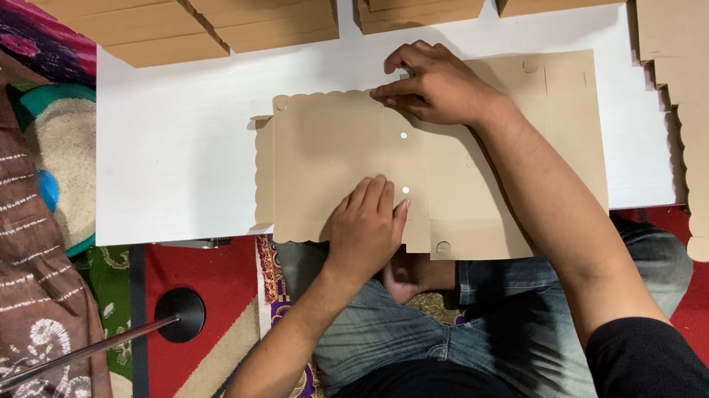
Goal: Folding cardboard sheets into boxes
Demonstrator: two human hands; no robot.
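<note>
My left hand (366, 224) lies flat, fingers spread, on the flat brown die-cut cardboard sheet (340, 152) at centre frame on the low white table (171, 149). My right hand (440, 87) pinches the sheet's upper fold.

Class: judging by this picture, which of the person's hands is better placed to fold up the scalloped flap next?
Probably the right hand: its fingertips pinch the scalloped flap at its upper edge, while the left hand presses flat.
</note>
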